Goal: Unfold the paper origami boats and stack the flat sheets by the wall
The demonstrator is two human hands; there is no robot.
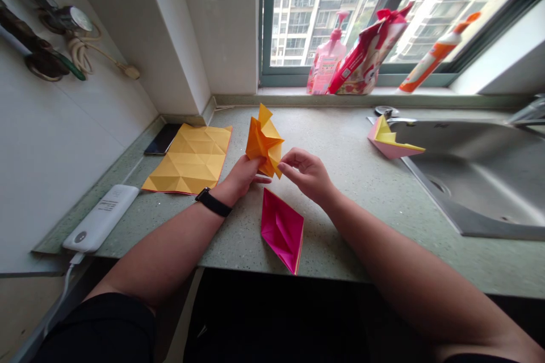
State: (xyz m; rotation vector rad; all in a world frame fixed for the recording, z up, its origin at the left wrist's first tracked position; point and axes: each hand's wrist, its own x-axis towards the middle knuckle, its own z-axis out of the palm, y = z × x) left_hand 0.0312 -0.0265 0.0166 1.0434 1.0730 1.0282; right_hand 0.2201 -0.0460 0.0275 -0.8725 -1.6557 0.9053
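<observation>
An orange folded-paper piece point(264, 144) with several pointed flaps is held up over the counter. My left hand point(244, 176) is closed on its lower left part, thumb in front. On the other side, my right hand point(309, 174) pinches a lower right tip of the same paper between thumb and forefinger. Just below both hands lies a magenta folded-paper boat point(281, 229), near the counter's front edge. To the left rests a creased yellow-orange sheet point(193, 159), opened out flat. A pink and yellow paper boat point(394, 140) sits at the sink's left rim.
A dark phone point(162, 139) lies partly under the creased sheet. The white power bank point(102, 218) with a cable is at the counter's left edge. On the sill stand a pink pump bottle point(327, 62), a red bag point(368, 54) and an orange-white bottle point(434, 59). A steel sink point(481, 181) is at right.
</observation>
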